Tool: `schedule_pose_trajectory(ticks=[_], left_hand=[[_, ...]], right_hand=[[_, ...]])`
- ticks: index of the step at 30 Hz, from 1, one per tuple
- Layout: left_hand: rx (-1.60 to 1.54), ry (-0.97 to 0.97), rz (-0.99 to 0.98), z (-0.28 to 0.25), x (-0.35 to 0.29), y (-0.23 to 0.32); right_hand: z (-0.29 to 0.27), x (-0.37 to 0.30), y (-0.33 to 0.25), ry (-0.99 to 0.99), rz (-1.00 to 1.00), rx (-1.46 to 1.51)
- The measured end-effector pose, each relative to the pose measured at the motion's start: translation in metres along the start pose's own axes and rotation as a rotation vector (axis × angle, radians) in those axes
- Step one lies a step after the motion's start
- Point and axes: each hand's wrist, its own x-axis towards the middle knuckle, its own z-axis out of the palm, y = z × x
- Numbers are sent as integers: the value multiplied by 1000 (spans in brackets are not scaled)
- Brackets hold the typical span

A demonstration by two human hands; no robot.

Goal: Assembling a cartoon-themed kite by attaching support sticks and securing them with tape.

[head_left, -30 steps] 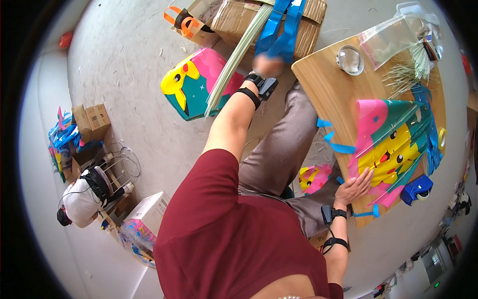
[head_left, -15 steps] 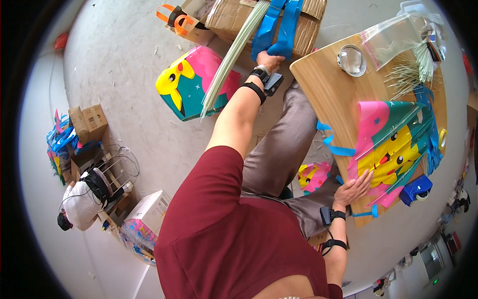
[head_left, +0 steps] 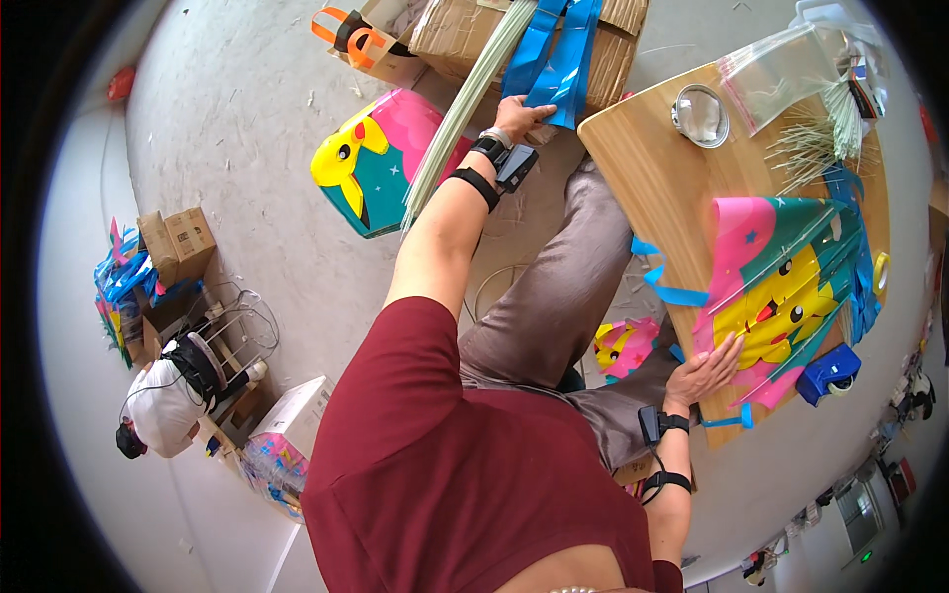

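My left hand (head_left: 521, 117) reaches forward to the lower ends of the blue plastic strips (head_left: 571, 74), which hang over a cardboard box. Its thumb and fingers are closed on the edge of a strip. My right hand (head_left: 706, 372) lies flat, fingers stretched out, on the near edge of a glossy printed plastic sheet (head_left: 736, 232). Pink and teal, with yellow cartoon faces, the sheet spreads across the wooden table (head_left: 647, 148). Beside my left forearm, a bundle of thin pale sticks (head_left: 465, 109) leans from the box toward the floor.
The cardboard box (head_left: 450, 40) stands ahead. A cartoon-printed piece (head_left: 395, 163) lies on the floor at left. The table bears a round tin (head_left: 700, 117), short pale sticks (head_left: 806, 148) and a blue tape dispenser (head_left: 828, 376). Another person (head_left: 163, 405) works at far left.
My left hand has drawn back slightly to the left along the ends of the blue strips, which now hang flatter. My right hand stays on the sheet.
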Motion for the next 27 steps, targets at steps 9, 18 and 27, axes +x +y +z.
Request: schedule_pose_trajectory(ticks=[9, 18, 27], left_hand=[[-149, -105, -12, -4, -10, 14], [214, 29, 225, -39, -7, 25], [-205, -290, 161, -17, -42, 143]], right_hand=[[0, -1, 2, -3, 6, -1], [1, 2, -7, 1, -6, 50], [-41, 41, -61, 127, 2, 474]])
